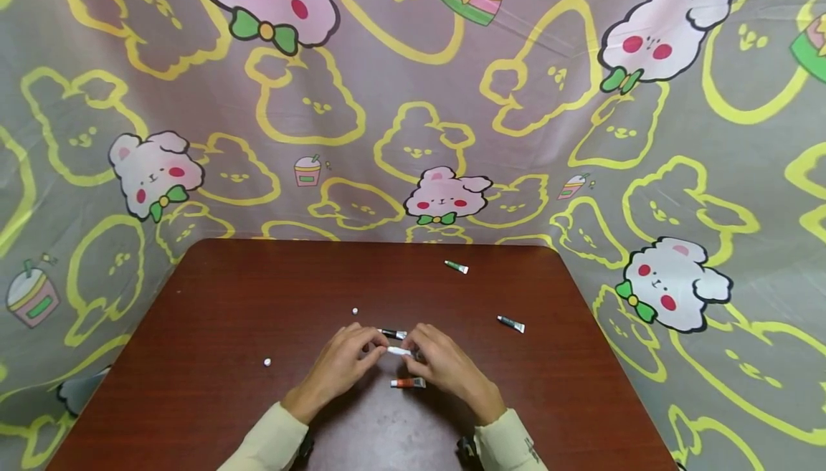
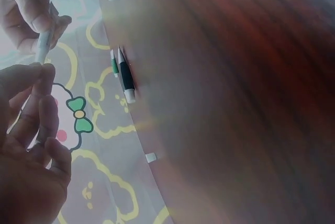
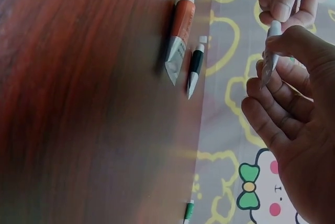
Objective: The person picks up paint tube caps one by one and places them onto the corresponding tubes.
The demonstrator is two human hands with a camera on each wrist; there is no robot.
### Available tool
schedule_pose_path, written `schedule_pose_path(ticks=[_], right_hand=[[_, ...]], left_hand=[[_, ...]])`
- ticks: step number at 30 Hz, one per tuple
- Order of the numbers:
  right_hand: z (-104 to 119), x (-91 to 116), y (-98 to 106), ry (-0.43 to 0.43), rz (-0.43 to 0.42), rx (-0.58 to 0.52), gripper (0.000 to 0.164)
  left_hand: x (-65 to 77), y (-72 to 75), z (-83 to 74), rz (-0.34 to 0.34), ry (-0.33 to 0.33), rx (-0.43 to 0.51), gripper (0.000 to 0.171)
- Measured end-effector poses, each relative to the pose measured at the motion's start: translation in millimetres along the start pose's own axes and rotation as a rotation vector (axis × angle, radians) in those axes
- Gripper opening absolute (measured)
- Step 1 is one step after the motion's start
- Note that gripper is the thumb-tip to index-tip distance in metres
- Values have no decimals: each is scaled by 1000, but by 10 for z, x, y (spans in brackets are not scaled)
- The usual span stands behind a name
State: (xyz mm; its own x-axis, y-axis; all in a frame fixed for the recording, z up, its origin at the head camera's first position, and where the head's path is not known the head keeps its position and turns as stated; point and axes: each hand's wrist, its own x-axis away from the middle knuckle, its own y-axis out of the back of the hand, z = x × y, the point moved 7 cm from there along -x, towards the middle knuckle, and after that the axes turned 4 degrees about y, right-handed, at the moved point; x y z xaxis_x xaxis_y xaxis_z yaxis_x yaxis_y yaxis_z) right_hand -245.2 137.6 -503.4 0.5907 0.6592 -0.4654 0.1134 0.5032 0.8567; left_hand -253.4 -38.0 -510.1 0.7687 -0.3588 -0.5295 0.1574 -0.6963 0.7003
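A small white paint tube (image 1: 398, 350) is held between both hands, just above the table. My left hand (image 1: 345, 360) pinches its white cap end with thumb and fingertips. My right hand (image 1: 447, 365) grips the body near the flat silver end (image 3: 267, 72), thumb on one side and fingers on the other. Behind the hands lies a black paint tube (image 1: 392, 333). Closer to me, an orange paint tube (image 1: 409, 383) with a white cap rests below the held tube.
The brown table (image 1: 245, 299) also bears a green paint tube (image 1: 456, 267) at the back and a dark paint tube (image 1: 511, 324) on the right. One small white cap (image 1: 355, 311) lies behind the left hand, another white cap (image 1: 267, 362) farther left. Patterned cloth (image 1: 361, 170) surrounds the table.
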Motion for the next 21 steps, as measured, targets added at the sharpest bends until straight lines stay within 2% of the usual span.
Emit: schedule_pose_path(ticks=[4, 12, 21], right_hand=[[-6, -9, -29, -5, 6, 5, 17], [-14, -40, -107, -17, 40, 6, 17], [-21, -79, -214, -10, 72, 35, 18]], left_hand=[[17, 38, 21, -24, -9, -10, 17], [51, 106, 126, -8, 41, -3, 17], [110, 205, 249, -18, 47, -84, 18]])
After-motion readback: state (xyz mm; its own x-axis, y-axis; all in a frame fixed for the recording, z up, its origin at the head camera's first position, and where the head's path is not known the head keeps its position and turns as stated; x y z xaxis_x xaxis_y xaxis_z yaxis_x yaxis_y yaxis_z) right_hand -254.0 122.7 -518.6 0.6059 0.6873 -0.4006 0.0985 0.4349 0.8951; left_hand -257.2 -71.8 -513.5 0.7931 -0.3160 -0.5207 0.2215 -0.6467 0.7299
